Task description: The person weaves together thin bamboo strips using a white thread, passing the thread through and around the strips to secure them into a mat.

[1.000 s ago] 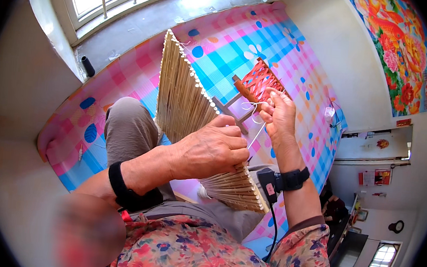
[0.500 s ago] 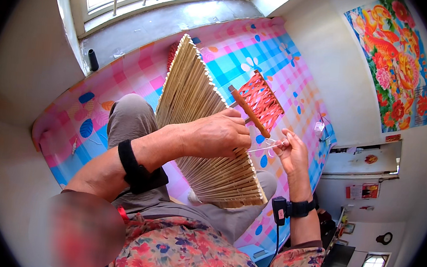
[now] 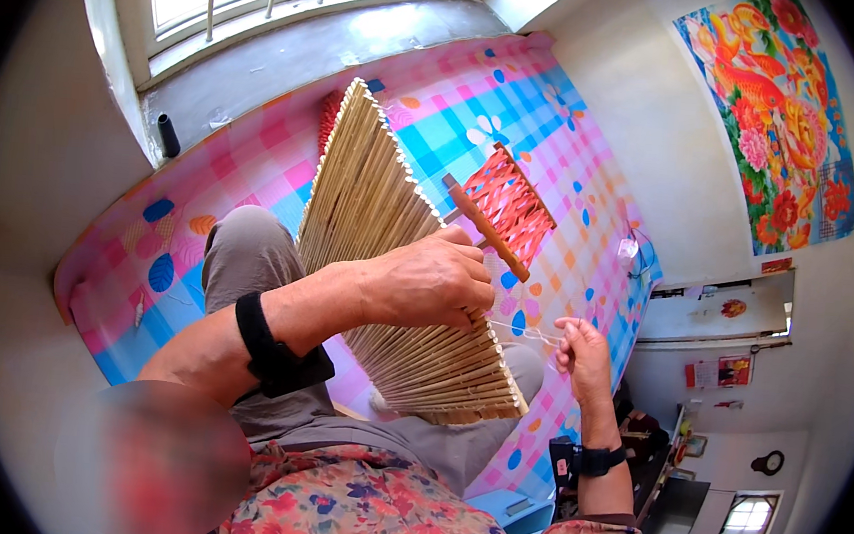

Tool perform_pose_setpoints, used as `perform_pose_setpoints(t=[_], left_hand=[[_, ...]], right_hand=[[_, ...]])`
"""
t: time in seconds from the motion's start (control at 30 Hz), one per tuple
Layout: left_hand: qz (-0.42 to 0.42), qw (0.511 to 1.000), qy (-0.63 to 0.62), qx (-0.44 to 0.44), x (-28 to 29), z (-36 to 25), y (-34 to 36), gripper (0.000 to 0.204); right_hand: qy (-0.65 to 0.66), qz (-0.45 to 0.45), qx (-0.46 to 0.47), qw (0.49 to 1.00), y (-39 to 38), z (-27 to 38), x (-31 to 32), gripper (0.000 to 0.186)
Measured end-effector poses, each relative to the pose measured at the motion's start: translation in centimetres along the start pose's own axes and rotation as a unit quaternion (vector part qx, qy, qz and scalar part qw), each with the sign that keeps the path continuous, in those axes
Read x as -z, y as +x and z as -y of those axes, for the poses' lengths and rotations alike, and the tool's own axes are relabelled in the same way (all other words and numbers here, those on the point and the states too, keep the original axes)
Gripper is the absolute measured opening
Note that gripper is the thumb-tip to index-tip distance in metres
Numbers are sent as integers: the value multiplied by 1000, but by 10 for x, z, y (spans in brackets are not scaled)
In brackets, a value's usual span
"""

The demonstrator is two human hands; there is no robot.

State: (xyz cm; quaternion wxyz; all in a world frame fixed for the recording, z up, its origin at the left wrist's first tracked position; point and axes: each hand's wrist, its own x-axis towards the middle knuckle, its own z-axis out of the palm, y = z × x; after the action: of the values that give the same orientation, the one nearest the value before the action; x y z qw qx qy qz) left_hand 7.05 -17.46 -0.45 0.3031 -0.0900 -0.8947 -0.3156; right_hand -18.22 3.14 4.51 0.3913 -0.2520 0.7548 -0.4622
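Observation:
My left hand (image 3: 431, 279) is closed on the white-tipped edge of a folded sheet of pale straw stalks (image 3: 363, 192), which lies across my lap and fans down to the lower right. My right hand (image 3: 586, 355) pinches a thin white string (image 3: 532, 332), slightly looped, running across from beside my left fingers. Above my hands, a wooden frame with red crisscross strapping (image 3: 506, 213) sits on the checked mat, apart from both hands.
I sit on a pink-and-blue checked covering (image 3: 179, 237). A red object (image 3: 330, 109) is half hidden behind the stalks. A barred window with a sill (image 3: 295, 36) and dark cylinder (image 3: 167, 134) is ahead. Cables and a white adapter (image 3: 628, 251) lie right; a blue plastic item (image 3: 503, 509) sits low right.
My right hand has moved down and rightward from over the wooden frame, drawing the string out sideways. My left hand stays at the stalks' edge, and more of the frame now shows.

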Motion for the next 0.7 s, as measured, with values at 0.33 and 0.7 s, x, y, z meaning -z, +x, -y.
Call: perform_pose_setpoints(t=[0.33, 0.7], left_hand=[[1, 1000, -8, -6, 10, -8, -5, 13], [23, 999, 40, 29, 13, -17, -7, 15]], right_hand=[[-122, -50, -15, 991, -41, -22, 30, 18], [-107, -71, 4, 992, -46, -58, 55, 21]])
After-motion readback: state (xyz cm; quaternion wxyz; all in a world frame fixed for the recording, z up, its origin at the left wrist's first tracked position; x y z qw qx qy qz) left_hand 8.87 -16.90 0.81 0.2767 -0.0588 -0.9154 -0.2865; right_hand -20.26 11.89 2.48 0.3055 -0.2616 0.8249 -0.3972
